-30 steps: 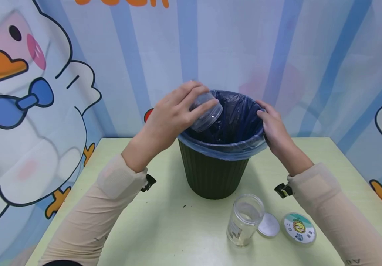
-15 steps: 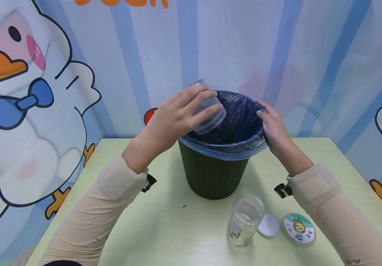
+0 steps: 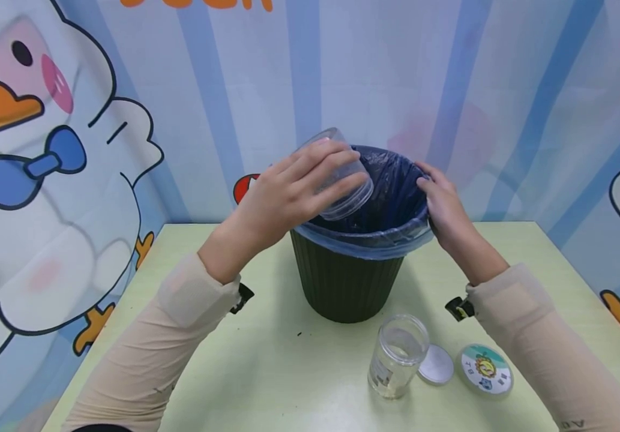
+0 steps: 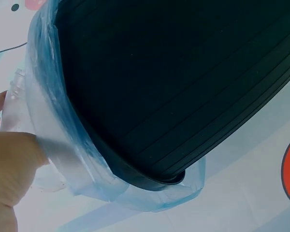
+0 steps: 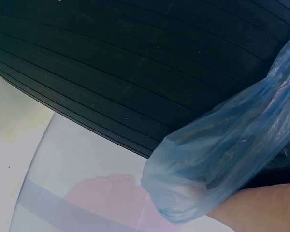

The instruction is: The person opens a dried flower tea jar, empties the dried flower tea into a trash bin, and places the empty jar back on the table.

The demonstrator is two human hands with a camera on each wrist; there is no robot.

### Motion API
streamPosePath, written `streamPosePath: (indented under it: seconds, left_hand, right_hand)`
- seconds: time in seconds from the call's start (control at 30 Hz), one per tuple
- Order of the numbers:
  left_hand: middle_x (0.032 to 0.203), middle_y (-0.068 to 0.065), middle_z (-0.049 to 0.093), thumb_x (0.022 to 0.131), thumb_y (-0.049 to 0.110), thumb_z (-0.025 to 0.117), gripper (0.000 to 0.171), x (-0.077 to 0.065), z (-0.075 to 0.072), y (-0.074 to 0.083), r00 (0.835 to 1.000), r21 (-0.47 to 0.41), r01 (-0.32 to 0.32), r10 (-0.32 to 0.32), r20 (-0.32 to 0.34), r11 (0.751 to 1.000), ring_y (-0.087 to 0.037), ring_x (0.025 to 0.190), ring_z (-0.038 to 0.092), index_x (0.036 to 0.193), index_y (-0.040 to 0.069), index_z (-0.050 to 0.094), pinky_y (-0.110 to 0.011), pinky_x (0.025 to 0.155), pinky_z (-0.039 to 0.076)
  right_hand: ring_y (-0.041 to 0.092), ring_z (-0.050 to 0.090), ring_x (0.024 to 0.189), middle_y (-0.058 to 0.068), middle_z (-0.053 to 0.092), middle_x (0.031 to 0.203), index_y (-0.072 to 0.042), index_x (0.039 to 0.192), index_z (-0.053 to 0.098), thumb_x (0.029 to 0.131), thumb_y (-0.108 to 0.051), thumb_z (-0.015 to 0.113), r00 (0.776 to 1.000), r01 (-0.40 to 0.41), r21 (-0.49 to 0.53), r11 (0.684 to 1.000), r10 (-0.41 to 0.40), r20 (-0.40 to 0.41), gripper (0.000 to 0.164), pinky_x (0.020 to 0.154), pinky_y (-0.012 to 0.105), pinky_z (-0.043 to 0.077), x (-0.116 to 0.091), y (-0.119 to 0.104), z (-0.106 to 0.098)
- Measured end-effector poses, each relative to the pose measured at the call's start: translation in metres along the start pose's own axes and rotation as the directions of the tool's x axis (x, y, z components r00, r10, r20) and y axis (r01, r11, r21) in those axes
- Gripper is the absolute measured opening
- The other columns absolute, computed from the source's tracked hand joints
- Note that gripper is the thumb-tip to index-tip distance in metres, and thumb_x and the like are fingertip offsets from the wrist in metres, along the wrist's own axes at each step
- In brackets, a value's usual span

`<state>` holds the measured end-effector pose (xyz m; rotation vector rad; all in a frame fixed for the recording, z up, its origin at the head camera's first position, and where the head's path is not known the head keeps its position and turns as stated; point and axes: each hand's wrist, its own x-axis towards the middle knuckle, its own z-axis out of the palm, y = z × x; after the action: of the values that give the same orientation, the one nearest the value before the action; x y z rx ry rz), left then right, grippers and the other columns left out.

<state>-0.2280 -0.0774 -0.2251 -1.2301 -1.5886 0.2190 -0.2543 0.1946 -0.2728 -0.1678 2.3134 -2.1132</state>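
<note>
Over the left part of the bin's mouth, my left hand [image 3: 299,186] grips a clear plastic jar [image 3: 344,201], tilted with its mouth down toward the inside. The black ribbed trash bin [image 3: 347,282] stands upright on the table, lined with a blue plastic bag [image 3: 364,243] folded over its rim. At the right side of that rim, my right hand [image 3: 443,204] holds the edge, thumb on the inner side. In the left wrist view the jar [image 4: 17,108] shows partly behind the bag and the hand. The bin's bottom inside is hidden.
Nearer me, an uncapped clear jar [image 3: 398,357] with a label stands upright on the pale green table [image 3: 223,366]. Right of it lie a white round lid [image 3: 436,365] and a printed round lid [image 3: 485,370]. A cartoon-printed cloth [image 3: 245,90] hangs behind.
My left hand has shifted slightly right with the jar, whose base now sticks up higher above the fingers. The right hand and the bin have stayed in place.
</note>
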Motion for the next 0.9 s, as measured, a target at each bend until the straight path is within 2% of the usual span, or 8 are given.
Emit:
streamPosePath:
  seconds: [0.17, 0.37, 0.47, 0.7, 0.9]
  left_hand:
    - [0.132, -0.017, 0.056, 0.096, -0.017, 0.046, 0.048, -0.002, 0.002, -0.003, 0.996, -0.03, 0.085, -0.086, -0.027, 0.996, -0.033, 0.124, 0.051, 0.134, 0.008, 0.06, -0.036, 0.111, 0.037]
    - [0.13, -0.019, 0.055, 0.096, -0.02, 0.041, 0.051, -0.007, 0.002, -0.004, 0.982, -0.119, 0.178, -0.183, -0.036, 0.977, -0.034, 0.124, 0.05, 0.135, 0.007, 0.06, -0.036, 0.108, 0.04]
    - [0.132, -0.018, 0.055, 0.097, -0.019, 0.039, 0.052, -0.01, 0.001, -0.003, 0.972, -0.15, 0.23, -0.236, -0.021, 0.961, -0.033, 0.127, 0.048, 0.135, 0.009, 0.061, -0.039, 0.103, 0.045]
    - [0.135, -0.016, 0.054, 0.097, -0.019, 0.037, 0.055, -0.013, 0.001, -0.002, 0.948, -0.187, 0.315, -0.318, 0.011, 0.931, -0.032, 0.131, 0.045, 0.136, 0.011, 0.061, -0.041, 0.1, 0.047]
    - [0.134, -0.015, 0.055, 0.088, -0.023, 0.043, 0.061, -0.015, 0.001, 0.0, 0.92, -0.207, 0.385, -0.391, 0.01, 0.9, -0.032, 0.131, 0.044, 0.135, 0.011, 0.063, -0.043, 0.087, 0.053]
  right_hand:
    - [0.027, 0.011, 0.15, 0.01, 0.006, 0.166, -0.007, 0.16, 0.017, 0.11, -0.019, 0.023, 1.0, 0.001, -0.002, 1.0, -0.001, -0.004, 0.052, 0.12, 0.041, 0.014, 0.0, -0.001, 0.0]
    - [0.027, 0.012, 0.15, 0.011, 0.007, 0.166, -0.007, 0.16, 0.018, 0.109, -0.018, 0.024, 1.0, 0.005, 0.008, 1.0, -0.005, -0.004, 0.052, 0.12, 0.041, 0.014, 0.0, 0.0, 0.001]
    - [0.027, 0.012, 0.15, 0.011, 0.006, 0.166, -0.007, 0.16, 0.018, 0.109, -0.018, 0.024, 1.0, 0.004, 0.012, 1.0, -0.004, -0.002, 0.052, 0.12, 0.041, 0.014, -0.001, 0.001, 0.001]
    - [0.027, 0.011, 0.15, 0.01, 0.006, 0.166, -0.007, 0.16, 0.018, 0.11, -0.019, 0.024, 1.0, -0.001, 0.008, 1.0, 0.001, -0.003, 0.052, 0.12, 0.041, 0.013, 0.0, 0.0, 0.001]
    - [0.027, 0.012, 0.15, 0.01, 0.007, 0.166, -0.007, 0.16, 0.018, 0.11, -0.019, 0.024, 1.0, -0.008, 0.016, 1.0, 0.008, -0.007, 0.052, 0.12, 0.04, 0.014, 0.0, 0.0, 0.001]
